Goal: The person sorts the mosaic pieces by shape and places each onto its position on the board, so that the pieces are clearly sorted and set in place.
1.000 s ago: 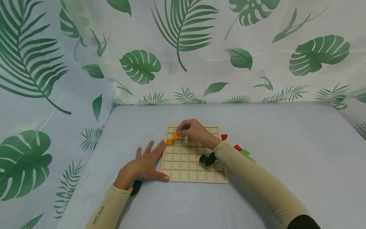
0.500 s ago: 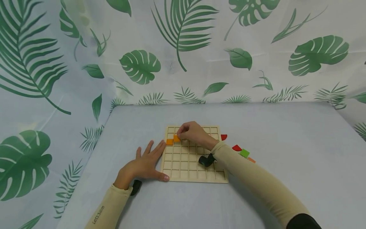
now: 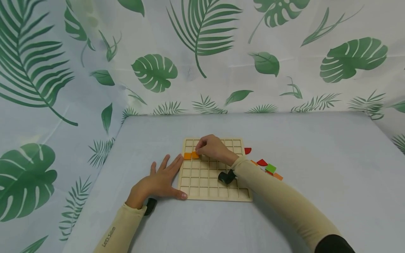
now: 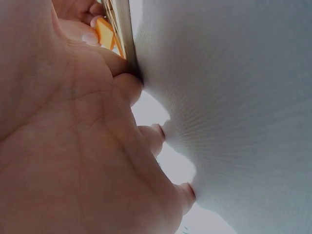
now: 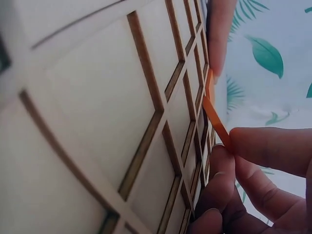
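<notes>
My right hand (image 3: 212, 148) pinches a small orange square tile (image 5: 219, 123) between thumb and fingers over the wooden grid board (image 3: 209, 182). In the right wrist view this tile is tilted, its far edge down at the grid bars and its near edge raised in the fingertips. Directly left of it, another orange tile (image 3: 187, 156) lies in a cell at the board's left edge. My left hand (image 3: 159, 181) is spread flat on the table, its index fingertip and thumb touching the board's left side. The left wrist view shows the left palm (image 4: 83, 146) and the board's edge (image 4: 126, 34).
Right of the board lie several loose pieces: a red rounded one (image 3: 248, 150), a red one (image 3: 262, 162), a green one (image 3: 271, 168) and an orange one (image 3: 278, 176). The right sleeve (image 3: 272, 193) partly covers this group. A leaf-print curtain (image 3: 221, 80) hangs behind the table.
My right hand has lowered the orange tile slightly toward the near side, bringing it level with the other orange tile. My left hand has stayed in place.
</notes>
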A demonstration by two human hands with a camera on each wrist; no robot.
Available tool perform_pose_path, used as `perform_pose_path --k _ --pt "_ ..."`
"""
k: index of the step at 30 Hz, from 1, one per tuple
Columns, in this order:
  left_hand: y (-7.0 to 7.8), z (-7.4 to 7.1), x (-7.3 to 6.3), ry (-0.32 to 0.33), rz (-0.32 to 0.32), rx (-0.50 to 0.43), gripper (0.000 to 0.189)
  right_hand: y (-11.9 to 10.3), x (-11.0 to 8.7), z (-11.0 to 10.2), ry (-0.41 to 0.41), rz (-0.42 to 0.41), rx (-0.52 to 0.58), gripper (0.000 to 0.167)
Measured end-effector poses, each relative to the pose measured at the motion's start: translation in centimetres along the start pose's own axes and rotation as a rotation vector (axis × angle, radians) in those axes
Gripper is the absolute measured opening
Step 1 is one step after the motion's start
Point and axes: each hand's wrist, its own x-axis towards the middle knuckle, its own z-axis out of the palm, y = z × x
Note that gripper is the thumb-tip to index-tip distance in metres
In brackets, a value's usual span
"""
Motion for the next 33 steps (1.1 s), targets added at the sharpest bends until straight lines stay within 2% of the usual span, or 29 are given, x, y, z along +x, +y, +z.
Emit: perform_pose_path --k 19,33 --pt "0.32 -0.08 -0.19 -0.005 0.007 -0.016 0.132 -0.32 -0.06 -0.02 -0.060 -0.081 -0.099 0.007" --pt "0.12 0.05 -0.12 0.007 0.004 0.000 0.133 -0.27 -0.10 0.30 -0.060 -0.127 -0.151 0.009"
